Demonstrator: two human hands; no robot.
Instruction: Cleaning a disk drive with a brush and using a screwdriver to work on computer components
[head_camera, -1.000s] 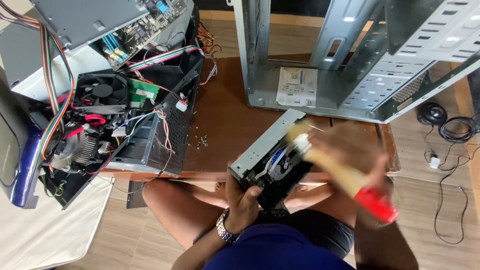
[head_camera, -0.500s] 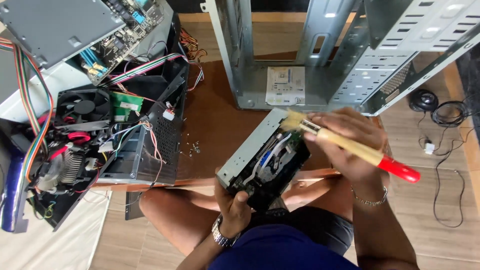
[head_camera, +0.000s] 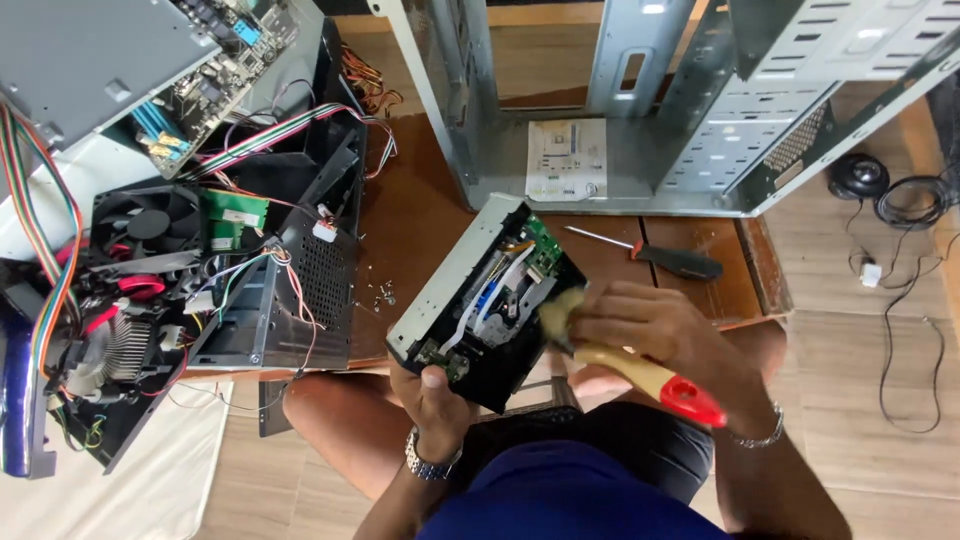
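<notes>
My left hand (head_camera: 432, 395) grips the near lower corner of an opened optical disc drive (head_camera: 480, 295), held tilted over my lap, its green circuit board and metal mechanism showing. My right hand (head_camera: 665, 335) holds a paintbrush (head_camera: 640, 372) with a yellow wooden handle and a red end. The bristles rest on the drive's right edge beside the mechanism.
An empty grey computer case (head_camera: 640, 110) stands on the brown table (head_camera: 410, 220) ahead. A black-handled screwdriver (head_camera: 660, 255) lies near the table's edge, small screws (head_camera: 382, 295) beside it. Dismantled parts, a fan (head_camera: 145, 225), motherboard (head_camera: 215, 65) and wires crowd the left. Cables (head_camera: 900, 230) lie on the floor.
The brush has swept from the drive's far top corner down to its right side. The view shifted, and the drive sits slightly lower and more upright.
</notes>
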